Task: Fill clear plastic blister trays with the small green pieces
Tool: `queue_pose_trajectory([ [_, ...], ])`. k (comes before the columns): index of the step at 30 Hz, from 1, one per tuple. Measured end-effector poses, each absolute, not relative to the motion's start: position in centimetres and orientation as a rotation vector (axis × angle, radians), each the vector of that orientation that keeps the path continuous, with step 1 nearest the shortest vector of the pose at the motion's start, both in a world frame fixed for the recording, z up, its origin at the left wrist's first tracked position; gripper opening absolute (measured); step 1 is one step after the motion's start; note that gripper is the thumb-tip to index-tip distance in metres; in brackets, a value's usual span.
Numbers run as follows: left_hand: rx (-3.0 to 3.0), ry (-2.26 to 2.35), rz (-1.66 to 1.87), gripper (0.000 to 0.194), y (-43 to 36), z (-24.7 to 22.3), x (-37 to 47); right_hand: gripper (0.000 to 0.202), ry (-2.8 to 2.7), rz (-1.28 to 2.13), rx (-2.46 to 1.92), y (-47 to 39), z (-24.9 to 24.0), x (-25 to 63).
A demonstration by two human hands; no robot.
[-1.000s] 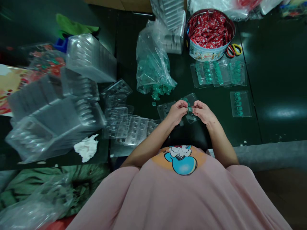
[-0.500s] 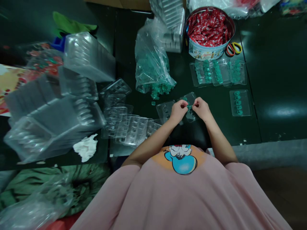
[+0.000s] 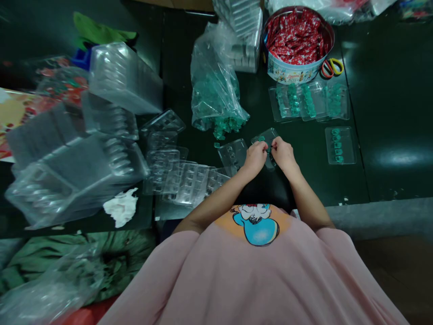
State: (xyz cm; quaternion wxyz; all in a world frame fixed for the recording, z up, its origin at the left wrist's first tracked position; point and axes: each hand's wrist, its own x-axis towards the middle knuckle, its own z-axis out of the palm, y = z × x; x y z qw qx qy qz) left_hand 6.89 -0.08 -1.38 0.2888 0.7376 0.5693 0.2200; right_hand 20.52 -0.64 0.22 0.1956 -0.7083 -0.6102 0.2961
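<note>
My left hand [image 3: 256,158] and my right hand [image 3: 283,153] meet over a clear blister tray [image 3: 269,133] near the table's front edge. Both are closed in a pinch, fingertips almost touching around a small translucent green piece that is mostly hidden. Another green piece [image 3: 261,138] sits in the tray's upper part. Just left of my left hand lies a second clear tray [image 3: 233,153] with cavities. Farther back, a clear plastic bag [image 3: 216,85] spills loose green pieces [image 3: 225,127] from its mouth.
Filled trays [image 3: 309,101] lie back right, with another filled tray [image 3: 340,145] nearer. Behind them stand a round tin [image 3: 292,74] of red packets and scissors [image 3: 331,67]. Stacked clear trays [image 3: 125,76], loose trays [image 3: 186,183] and a crumpled white tissue [image 3: 122,207] occupy the left.
Both hands stay over the same tray, with fingertips shifted slightly and drawn closer together. The green piece between them is more covered now. The camera view has moved a little.
</note>
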Motion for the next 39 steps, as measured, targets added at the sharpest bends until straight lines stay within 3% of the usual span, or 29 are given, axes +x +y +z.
queue_pose_trajectory([
  [5, 2.047, 1.486, 0.506, 0.025, -0.7, -0.6, 6.2, 0.024, -1.743, 0.844, -1.835, -1.1, -0.1, 21.5],
  [10, 2.001, 1.453, 0.654, 0.027, -1.1, 0.9, 5.7, 0.018, -1.812, 0.816, -1.76, -1.5, 0.8, 21.5],
  [19, 1.937, 1.51, 0.77, 0.02, -1.4, 4.6, 1.7, 0.018, -1.877, 0.675, -2.041, -2.3, 1.1, 19.4],
  [23, 2.084, 1.642, 0.556, 0.018, -1.7, 5.3, -2.0, 0.018, -1.799, 0.552, -2.113, -2.4, 0.4, 21.3],
  [30, 2.48, 1.257, -0.102, 0.012, -6.1, 3.9, -1.8, 0.018, -1.729, 0.453, -2.144, -2.5, -0.2, 24.5],
  [39, 2.527, 1.12, -0.091, 0.017, -6.0, 2.7, 2.7, 0.018, -1.777, 0.509, -2.1, -2.4, 0.2, 23.1],
])
